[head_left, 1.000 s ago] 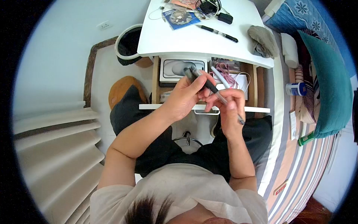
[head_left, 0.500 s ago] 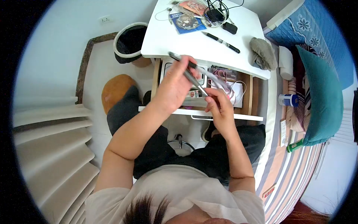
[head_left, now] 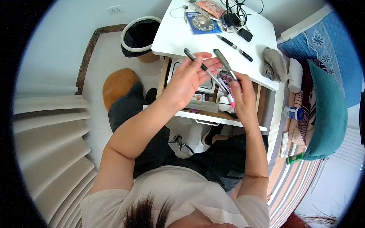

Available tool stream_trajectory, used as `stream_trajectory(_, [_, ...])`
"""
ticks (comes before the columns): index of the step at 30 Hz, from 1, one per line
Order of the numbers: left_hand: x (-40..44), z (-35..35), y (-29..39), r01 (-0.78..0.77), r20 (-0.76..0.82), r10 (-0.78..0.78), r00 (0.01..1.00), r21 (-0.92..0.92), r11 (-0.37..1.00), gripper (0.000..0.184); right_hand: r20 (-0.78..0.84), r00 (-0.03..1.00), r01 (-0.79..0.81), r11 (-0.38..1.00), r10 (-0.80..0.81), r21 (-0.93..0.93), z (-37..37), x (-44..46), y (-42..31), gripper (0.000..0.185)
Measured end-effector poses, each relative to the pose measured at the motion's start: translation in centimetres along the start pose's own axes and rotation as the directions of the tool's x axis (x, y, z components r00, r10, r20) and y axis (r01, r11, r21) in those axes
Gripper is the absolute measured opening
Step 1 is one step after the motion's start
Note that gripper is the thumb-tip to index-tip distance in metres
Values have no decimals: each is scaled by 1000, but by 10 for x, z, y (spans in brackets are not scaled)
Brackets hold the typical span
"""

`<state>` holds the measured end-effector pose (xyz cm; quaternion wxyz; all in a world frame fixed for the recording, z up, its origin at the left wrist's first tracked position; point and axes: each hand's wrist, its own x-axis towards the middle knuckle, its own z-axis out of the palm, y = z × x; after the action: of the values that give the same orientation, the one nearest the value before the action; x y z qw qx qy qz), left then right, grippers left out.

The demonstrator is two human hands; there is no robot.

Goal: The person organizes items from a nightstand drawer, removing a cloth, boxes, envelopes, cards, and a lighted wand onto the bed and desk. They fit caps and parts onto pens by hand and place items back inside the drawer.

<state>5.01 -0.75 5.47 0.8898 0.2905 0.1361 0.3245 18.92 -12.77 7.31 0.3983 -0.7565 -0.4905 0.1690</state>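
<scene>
My left hand [head_left: 189, 81] holds a clear-barrelled pen [head_left: 215, 78] with black parts and a pink end, clasped at the thumb while the other fingers stretch out. It slants down to the right over the open drawer [head_left: 197, 115]. My right hand [head_left: 244, 95] pinches the lower part of a grey pen [head_left: 223, 60], whose thick end points up and left. Both hands are above the drawer, with the pens apart at the top. Inside the drawer are a white box [head_left: 205, 87], a white rounded case [head_left: 225, 103] and cables, partly hidden by my hands.
On the white desk [head_left: 173, 36] lie a black pen [head_left: 234, 48], a blue packet [head_left: 194, 27], tangled black cables [head_left: 232, 18] and a grey cloth [head_left: 274, 64]. A lined bin [head_left: 141, 36] stands left. The bed at right holds a teal pillow [head_left: 327, 110] and a blue-lidded container [head_left: 293, 113].
The two pens, crossed close together before, are now spread apart. My right hand has moved up and right with the grey pen. My left hand's fingers have opened out. The view has shifted slightly.
</scene>
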Motion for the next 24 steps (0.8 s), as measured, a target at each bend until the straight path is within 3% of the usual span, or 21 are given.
stream_trajectory(4, [0, -7, -16, 46, 20, -47, 999, 56, 997, 37, 170, 985, 7, 999, 0, -41, 21, 0, 6, 28])
stream_trajectory(7, [-1, -9, -14, 102, 15, -106, 994, 156, 982, 35, 380, 921, -212, 922, 79, 323, 25, -2, 16, 27])
stream_trajectory(9, [-1, -9, -14, 131, 10, -136, 991, 207, 970, 37, 467, 882, -303, 832, 61, 464, 22, -2, 14, 27])
stream_trajectory(11, [-1, -10, -15, 173, -9, -176, 984, 238, 956, 38, 524, 850, -387, 736, 52, 556, 18, -3, 13, 28])
stream_trajectory(14, [2, -11, -13, 168, 105, -178, 978, 96, 981, 42, 583, 809, -495, 621, 75, 607, 12, -3, 20, 30])
stream_trajectory(17, [3, -7, -14, 155, 41, -161, 986, 110, 982, 40, 617, 783, -547, 564, 82, 619, 8, -5, 20, 31])
stream_trajectory(21, [5, -12, -22, 126, 43, -141, 989, 248, 961, 43, 633, 772, -519, 636, 62, 571, -2, -3, 30, 29])
stream_trajectory(24, [7, -15, -28, 106, -30, -102, 994, 375, 921, 40, 620, 779, -376, 860, 91, 346, -23, 4, 56, 25])
